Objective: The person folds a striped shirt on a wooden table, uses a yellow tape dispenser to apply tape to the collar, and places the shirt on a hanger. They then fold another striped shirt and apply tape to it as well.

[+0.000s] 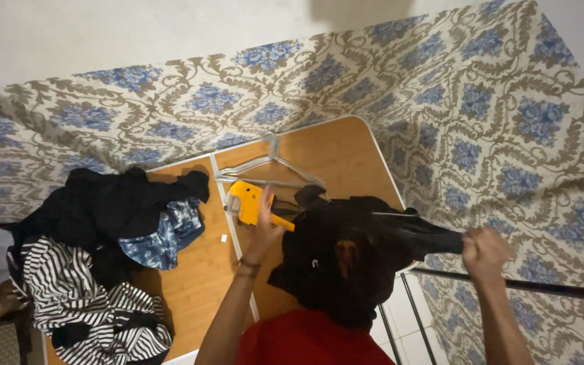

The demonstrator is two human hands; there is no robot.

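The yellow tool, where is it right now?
In the head view, the yellow tool lies mid-table, just beyond the left hand, below the clothes hanger.

Two bare forearms come up from the bottom edge, with no sleeves showing on either one. The left hand [263,220] has long, slim fingers, and there's a dark, thin band [249,265] circling the left wrist like a bracelet or hair tie. The right hand [484,251] carries nothing on it: no ring, no watch, no strap that can be made out. Both arms are lean and uncovered right down to where the frame cuts them off. At the bottom centre, between the arms, a patch of plain red clothing [312,341] shows, smooth cloth with no print or seam visible from this angle.
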